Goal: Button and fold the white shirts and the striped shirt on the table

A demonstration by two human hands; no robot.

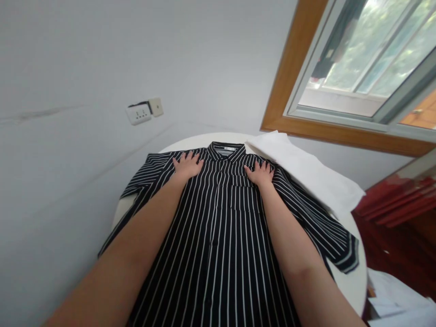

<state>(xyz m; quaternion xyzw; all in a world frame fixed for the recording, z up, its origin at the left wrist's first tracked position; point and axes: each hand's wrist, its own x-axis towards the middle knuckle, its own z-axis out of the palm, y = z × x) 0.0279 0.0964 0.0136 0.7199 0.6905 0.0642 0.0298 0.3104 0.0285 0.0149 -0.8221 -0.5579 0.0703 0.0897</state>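
Observation:
A black shirt with white stripes (223, 236) lies spread front side up, its collar at the far end and its sleeves out to both sides. My left hand (188, 166) rests flat on the shirt's shoulder area, left of the collar, fingers spread. On the other side, my right hand (260, 173) presses flat near the shoulder, just above the chest pocket (245, 195), with its fingers apart. Neither hand grips the cloth. Under the shirt is a round white table (352, 284); the shirt's lower end runs out of the picture.
A folded white cloth (306, 168) lies at the table's far right, beside the right sleeve. The wall with a socket (138, 113) stands close behind and left. A wood-framed window (340, 131) is at upper right. White items (398, 295) sit low at right.

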